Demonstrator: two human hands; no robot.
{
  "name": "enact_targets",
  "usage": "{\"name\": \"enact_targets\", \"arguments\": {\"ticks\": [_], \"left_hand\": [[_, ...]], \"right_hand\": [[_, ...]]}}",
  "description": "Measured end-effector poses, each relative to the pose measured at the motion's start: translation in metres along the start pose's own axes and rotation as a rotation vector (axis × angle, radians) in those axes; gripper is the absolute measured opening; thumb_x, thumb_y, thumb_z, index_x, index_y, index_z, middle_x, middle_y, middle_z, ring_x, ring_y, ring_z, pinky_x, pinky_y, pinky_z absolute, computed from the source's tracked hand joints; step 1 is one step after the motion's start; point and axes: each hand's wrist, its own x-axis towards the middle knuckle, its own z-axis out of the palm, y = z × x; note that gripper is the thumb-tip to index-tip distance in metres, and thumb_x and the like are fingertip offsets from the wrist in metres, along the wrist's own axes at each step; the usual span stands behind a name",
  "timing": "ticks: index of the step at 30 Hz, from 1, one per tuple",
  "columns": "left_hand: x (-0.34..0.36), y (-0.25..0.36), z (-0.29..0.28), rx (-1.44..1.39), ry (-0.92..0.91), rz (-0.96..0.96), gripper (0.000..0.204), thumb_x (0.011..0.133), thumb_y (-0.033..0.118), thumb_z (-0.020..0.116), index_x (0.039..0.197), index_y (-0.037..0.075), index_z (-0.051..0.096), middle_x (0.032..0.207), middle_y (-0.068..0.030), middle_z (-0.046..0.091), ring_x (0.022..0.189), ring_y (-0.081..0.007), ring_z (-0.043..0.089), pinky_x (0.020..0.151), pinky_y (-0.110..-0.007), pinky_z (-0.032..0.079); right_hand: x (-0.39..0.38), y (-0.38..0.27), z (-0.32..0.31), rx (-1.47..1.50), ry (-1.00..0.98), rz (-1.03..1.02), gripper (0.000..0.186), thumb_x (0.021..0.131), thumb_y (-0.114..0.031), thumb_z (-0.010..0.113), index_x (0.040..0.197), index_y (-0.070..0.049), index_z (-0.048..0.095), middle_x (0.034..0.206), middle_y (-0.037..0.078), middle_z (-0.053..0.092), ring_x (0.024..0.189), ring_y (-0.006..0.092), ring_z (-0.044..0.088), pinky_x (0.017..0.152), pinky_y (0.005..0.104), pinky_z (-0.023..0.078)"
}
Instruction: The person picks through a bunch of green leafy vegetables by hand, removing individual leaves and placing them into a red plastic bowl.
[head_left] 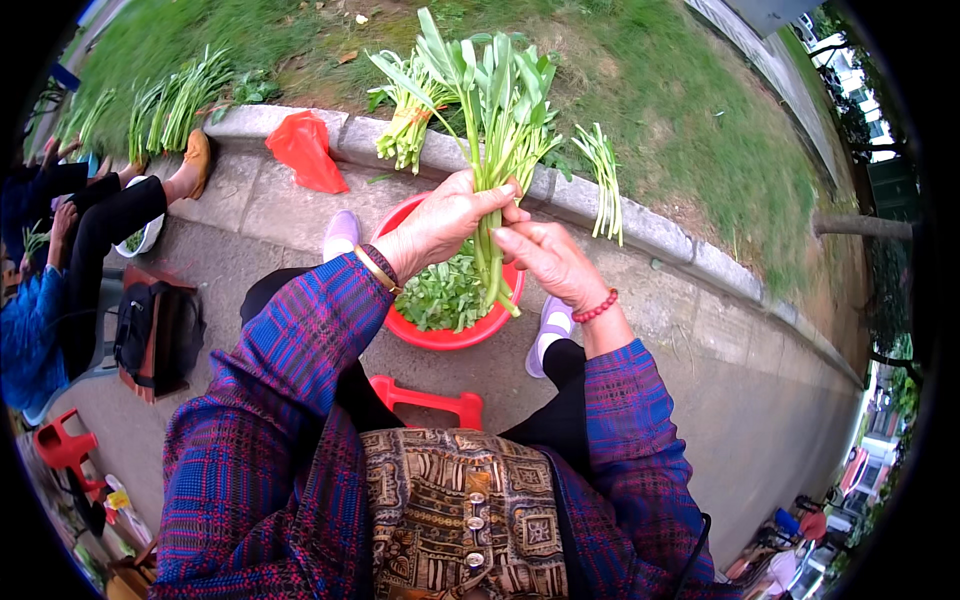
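My left hand (440, 224) is closed round a bunch of leafy green stems (489, 262) that looks like water spinach. The long leaves point away from me and the pale cut ends hang toward me. Against the right side of these stems, my right hand (556, 262) has its thumb and fingers pinched together on the bunch. Below both hands, between my feet, stands a red basin (438, 342) holding loose green leaves (445, 298). The hands and the bunch hide part of the basin.
Along the stone curb (690, 250) lie a tied bundle of greens (403, 130), some loose stems (603, 185) and a red plastic bag (305, 150). A red stool (430, 402) is beneath me. At left, another person sits beside a white basin (148, 236) and a dark bag (150, 330).
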Motion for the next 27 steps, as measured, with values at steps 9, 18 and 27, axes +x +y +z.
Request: {"name": "enact_targets", "arguments": {"ticks": [9, 18, 27], "left_hand": [[-0.005, 0.001, 0.001, 0.019, -0.124, -0.061, 0.017, 0.094, 0.018, 0.056, 0.103, 0.003, 0.056, 0.079, -0.0029, 0.058, 0.073, -0.0138, 0.059, 0.071, -0.031, 0.053], [-0.003, -0.003, 0.004, 0.075, -0.102, -0.163, 0.015, 0.094, 0.018, 0.056, 0.101, 0.004, 0.055, 0.077, -0.0027, 0.056, 0.068, -0.014, 0.059, 0.064, -0.029, 0.053], [-0.001, -0.005, 0.008, 0.134, -0.069, -0.272, 0.013, 0.096, 0.016, 0.052, 0.099, 0.004, 0.053, 0.077, -0.0023, 0.054, 0.068, -0.0132, 0.057, 0.063, -0.032, 0.056]], "right_hand": [[0.002, -0.016, -0.013, 0.138, 0.467, -0.205, 0.022, 0.09, -0.011, 0.062, 0.109, 0.001, 0.061, 0.088, 0.003, 0.065, 0.076, 0.0064, 0.061, 0.066, 0.0228, 0.051], [-0.004, -0.005, -0.022, -0.251, 0.499, -0.273, 0.006, 0.087, -0.006, 0.064, 0.088, 0.0, 0.065, 0.074, 0.002, 0.064, 0.066, 0.0057, 0.06, 0.06, 0.0233, 0.049], [0.007, 0.009, -0.01, -0.219, 0.697, -0.173, 0.009, 0.087, -0.009, 0.062, 0.082, -0.001, 0.063, 0.065, 0.005, 0.062, 0.054, 0.0094, 0.055, 0.051, 0.0264, 0.046]]}}
